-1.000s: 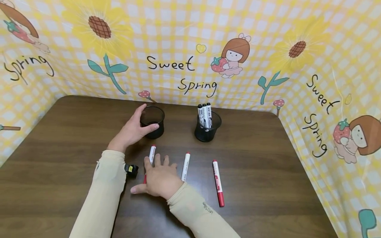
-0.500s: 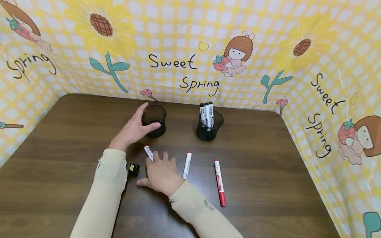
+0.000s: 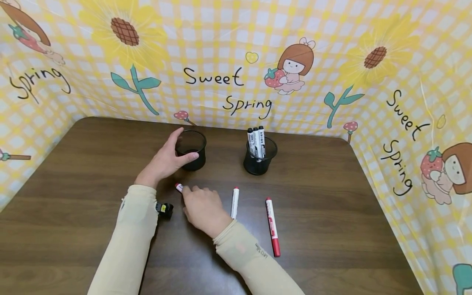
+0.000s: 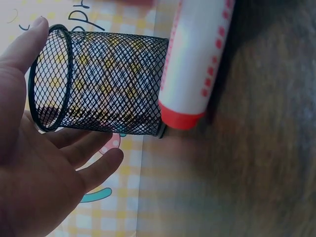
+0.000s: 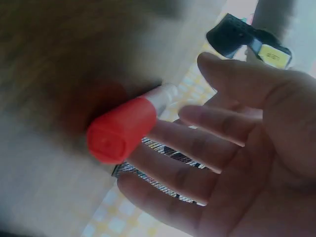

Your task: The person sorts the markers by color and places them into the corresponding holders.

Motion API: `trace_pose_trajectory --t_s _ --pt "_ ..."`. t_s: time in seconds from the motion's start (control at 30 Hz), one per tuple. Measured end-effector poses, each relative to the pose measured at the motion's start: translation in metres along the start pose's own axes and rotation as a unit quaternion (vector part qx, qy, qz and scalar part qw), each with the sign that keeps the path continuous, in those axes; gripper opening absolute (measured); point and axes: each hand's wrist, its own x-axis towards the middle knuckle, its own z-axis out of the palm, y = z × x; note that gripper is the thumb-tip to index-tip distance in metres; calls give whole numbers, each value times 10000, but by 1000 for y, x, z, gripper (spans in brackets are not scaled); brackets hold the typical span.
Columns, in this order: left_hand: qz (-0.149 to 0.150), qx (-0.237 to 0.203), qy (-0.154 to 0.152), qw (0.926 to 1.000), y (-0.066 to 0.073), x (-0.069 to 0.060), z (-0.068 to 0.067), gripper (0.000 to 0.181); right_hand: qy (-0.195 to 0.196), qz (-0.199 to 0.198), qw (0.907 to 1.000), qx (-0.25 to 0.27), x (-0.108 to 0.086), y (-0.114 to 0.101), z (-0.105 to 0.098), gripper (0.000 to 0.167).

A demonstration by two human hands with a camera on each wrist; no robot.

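Note:
My left hand (image 3: 164, 159) is around the left side of a black mesh pen cup (image 4: 113, 84), thumb at the front and fingers behind. In the left wrist view those fingers look fairly straight. My right hand (image 3: 204, 207) is over a red-and-white marker (image 3: 179, 187), its fingertips bent down at it. Only the marker's far end shows in the head view. From the right wrist, its red cap (image 5: 118, 131) lies near my fingers, with the thumb apart from it. The left wrist view shows the marker's red-tipped white barrel (image 4: 195, 64) up close.
Two more red-and-white markers lie on the brown table (image 3: 317, 229): one marker (image 3: 234, 203) beside my right hand and another marker (image 3: 273, 227) farther right. A second mesh cup (image 3: 256, 166) holds black-capped markers (image 3: 257, 143). A small black camera (image 3: 164, 209) is at my left wrist.
My right hand has shifted slightly right and its fingers have bent more. The marker under it has turned, its far end swinging left. My left hand stays at the cup.

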Motion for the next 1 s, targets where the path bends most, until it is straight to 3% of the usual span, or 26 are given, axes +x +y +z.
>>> trace_pose_trajectory --t_s 0.13,0.27,0.4,0.57,0.67,0.77,0.87,1.0 --pt "-10 -19 13 10000 -1 -1 0 106 -592 431 9973 -50 -1 -4 2 56" --pt "-21 -36 -13 10000 -2 0 0 107 -997 736 9921 -182 0 -10 5 50" --pt "-22 -55 -19 10000 -2 0 0 108 -636 720 9933 -648 0 -13 8 37" --pt "-15 -6 24 10000 -2 0 0 107 257 323 9915 -1237 -2 -13 12 17" --pt "-17 23 40 10000 -2 0 1 106 537 106 9899 -1306 -2 -10 13 15" --pt "-13 23 34 10000 -2 0 1 106 469 -11 9944 -947 0 -4 10 14" --pt "-17 1 22 10000 -2 -1 0 106 190 -118 9994 -251 3 7 3 9" --pt "-8 -59 -23 10000 -2 -2 -2 106 -15 -261 9972 707 6 25 -8 5"
